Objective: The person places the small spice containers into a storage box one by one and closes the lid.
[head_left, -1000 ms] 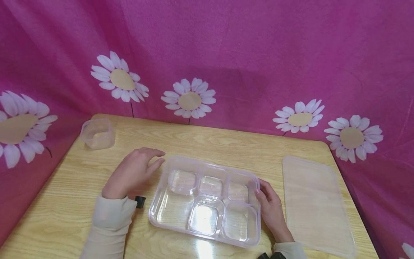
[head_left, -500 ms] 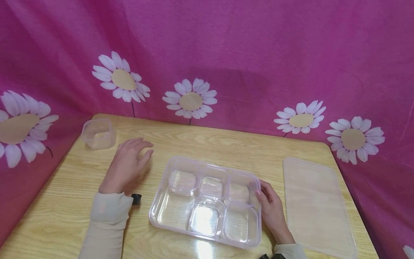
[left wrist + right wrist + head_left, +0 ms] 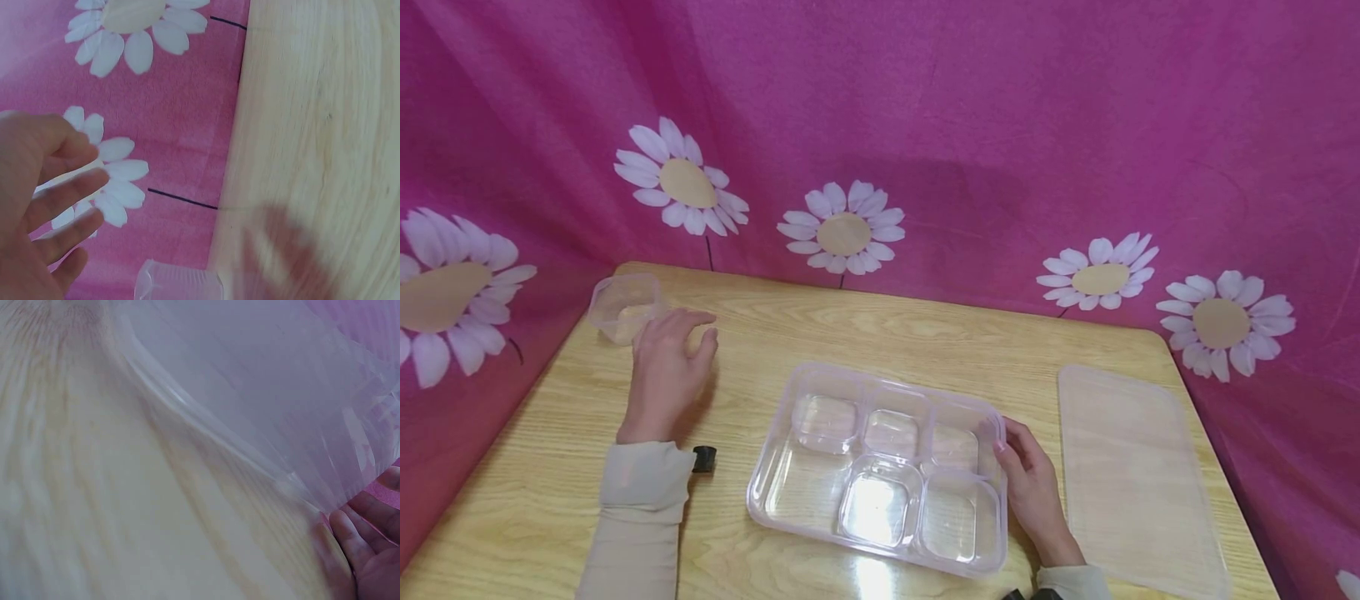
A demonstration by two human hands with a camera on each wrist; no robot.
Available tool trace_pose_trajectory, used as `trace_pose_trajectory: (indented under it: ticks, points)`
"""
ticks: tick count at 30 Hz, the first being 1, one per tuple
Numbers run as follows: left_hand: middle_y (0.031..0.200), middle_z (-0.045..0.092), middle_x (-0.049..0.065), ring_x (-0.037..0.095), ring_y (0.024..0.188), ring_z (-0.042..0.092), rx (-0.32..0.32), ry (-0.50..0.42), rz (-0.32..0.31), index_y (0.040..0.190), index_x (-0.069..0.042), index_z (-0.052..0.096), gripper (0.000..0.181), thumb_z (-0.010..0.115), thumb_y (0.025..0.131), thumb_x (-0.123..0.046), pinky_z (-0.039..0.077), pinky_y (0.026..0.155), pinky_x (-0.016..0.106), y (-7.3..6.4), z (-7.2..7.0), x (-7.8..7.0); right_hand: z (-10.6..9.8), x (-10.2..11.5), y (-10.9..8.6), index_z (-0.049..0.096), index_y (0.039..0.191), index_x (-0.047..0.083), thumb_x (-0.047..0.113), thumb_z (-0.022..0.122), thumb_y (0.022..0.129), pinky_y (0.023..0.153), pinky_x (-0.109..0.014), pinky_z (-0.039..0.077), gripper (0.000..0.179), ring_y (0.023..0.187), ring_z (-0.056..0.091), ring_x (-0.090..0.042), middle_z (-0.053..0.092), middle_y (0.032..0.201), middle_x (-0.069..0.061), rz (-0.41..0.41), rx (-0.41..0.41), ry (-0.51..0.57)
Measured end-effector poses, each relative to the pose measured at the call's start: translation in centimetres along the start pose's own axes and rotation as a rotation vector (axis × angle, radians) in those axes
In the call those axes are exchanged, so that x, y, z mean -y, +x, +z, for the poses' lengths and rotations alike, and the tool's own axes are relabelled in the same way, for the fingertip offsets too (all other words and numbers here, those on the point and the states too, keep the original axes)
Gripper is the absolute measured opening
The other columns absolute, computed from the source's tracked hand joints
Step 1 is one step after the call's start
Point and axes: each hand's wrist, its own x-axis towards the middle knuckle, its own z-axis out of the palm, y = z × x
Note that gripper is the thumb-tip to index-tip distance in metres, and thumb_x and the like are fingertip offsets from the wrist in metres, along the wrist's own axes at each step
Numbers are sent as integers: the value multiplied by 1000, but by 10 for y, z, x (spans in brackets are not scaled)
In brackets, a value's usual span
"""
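Observation:
A clear plastic food box (image 3: 797, 492) stands mid-table in the head view, with several small square tubs (image 3: 826, 417) inside; its front left part shows bare floor. My right hand (image 3: 1033, 492) grips its right side, thumb at the rim and fingers behind the wall. In the right wrist view, fingertips (image 3: 347, 528) touch the box's lower corner. My left hand (image 3: 666, 367) is held over the table with loosely bent fingers, beside a loose small clear tub (image 3: 621, 304) at the far left. The left wrist view shows nothing in the fingers (image 3: 69, 194), with that tub (image 3: 178, 284) below.
A flat translucent lid (image 3: 1138, 475) lies on the right of the wooden table (image 3: 880, 317). Behind and at both sides hangs a pink cloth (image 3: 955, 100) with white daisies. Dark pieces (image 3: 703, 459) show at both cuffs.
My left hand has moved left, away from the food box and up to the loose tub, partly overlapping it in view. The right hand and the box have stayed in place.

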Motion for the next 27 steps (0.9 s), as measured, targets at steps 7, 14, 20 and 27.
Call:
trace_pose_trajectory:
  ticks: [7,14,20,27]
  points:
    - [128,67,29,47,136,45,-76,25,-79,126,1,66,32,63,96,-11,24,115,61,0,-4,8,0,-2,0,59,137,2,15,53,107,90,-9,50,33,107,62,7,65,118,20,-14,-1,26]
    - [133,60,31,48,141,41,-144,43,-159,131,7,59,43,61,93,-13,23,115,64,-2,-4,18,0,-3,0,59,137,1,13,53,107,90,-10,50,33,106,62,6,66,117,21,-26,1,41]
    - [134,58,36,52,143,40,-103,65,-220,133,11,55,48,61,93,-14,23,118,63,-3,-1,28,0,-3,0,59,137,1,13,53,107,89,-11,51,32,106,63,6,66,118,21,-25,-2,44]
    - [129,58,37,54,133,45,-116,85,-232,131,12,54,47,60,93,-14,27,115,63,-6,4,39,0,-3,0,59,136,1,12,53,107,89,-10,51,32,106,63,5,66,117,21,-31,-3,43]
